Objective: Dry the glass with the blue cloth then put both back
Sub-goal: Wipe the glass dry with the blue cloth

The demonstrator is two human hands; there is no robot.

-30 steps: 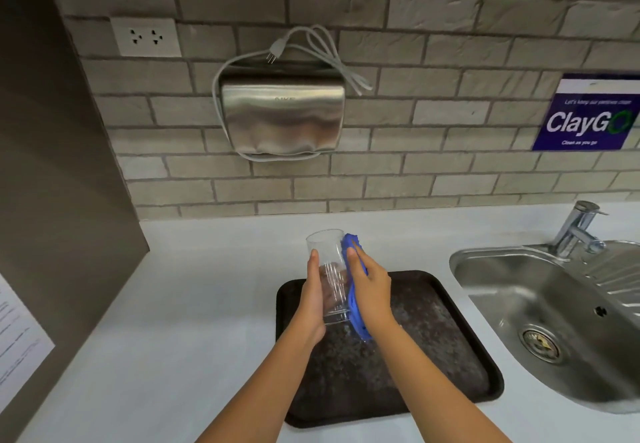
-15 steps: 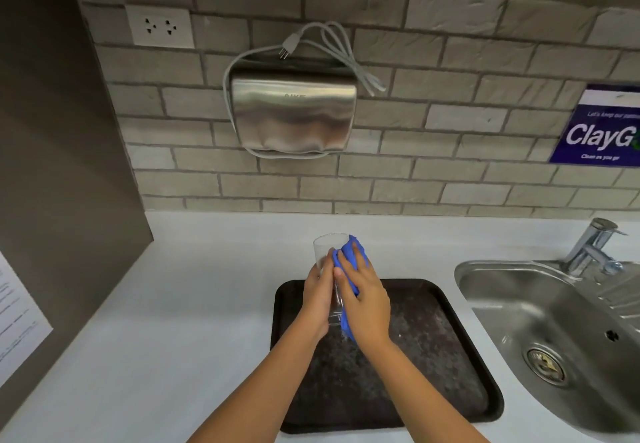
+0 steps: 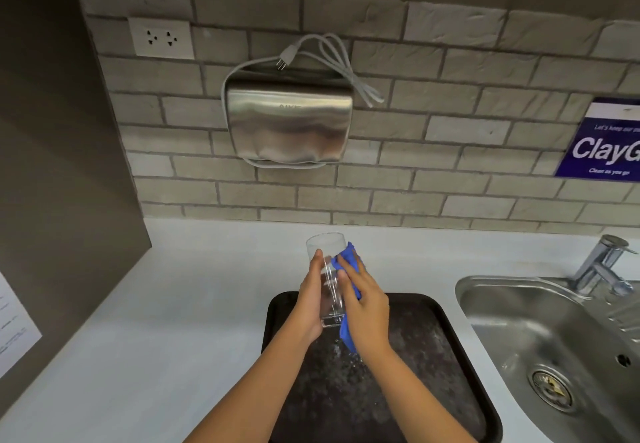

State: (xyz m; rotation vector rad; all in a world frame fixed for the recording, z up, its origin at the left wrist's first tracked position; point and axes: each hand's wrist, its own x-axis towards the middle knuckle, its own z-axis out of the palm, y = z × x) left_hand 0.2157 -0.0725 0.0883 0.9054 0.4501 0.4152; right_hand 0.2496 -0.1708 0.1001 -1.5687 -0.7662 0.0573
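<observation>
A clear tall glass [image 3: 329, 269] is held upright above the far edge of a dark tray [image 3: 433, 373]. My left hand [image 3: 311, 300] grips the glass from its left side. My right hand [image 3: 367, 307] presses a blue cloth [image 3: 348, 324] against the right side of the glass, fingers spread over the cloth. The cloth wraps from near the rim down past the base, where a fold hangs below my palm. The tray surface looks wet and speckled.
A steel sink [image 3: 540, 345] with a tap [image 3: 602, 262] lies to the right. On the brick wall hang a steel hand dryer [image 3: 289, 123] with a loose cord, a socket [image 3: 161, 37] and a blue sign [image 3: 602, 144]. White counter [image 3: 156, 321] spreads left.
My right hand with the cloth has slid along the side of the glass, up and then back down. The glass stays in my left hand, and the view has shifted a little.
</observation>
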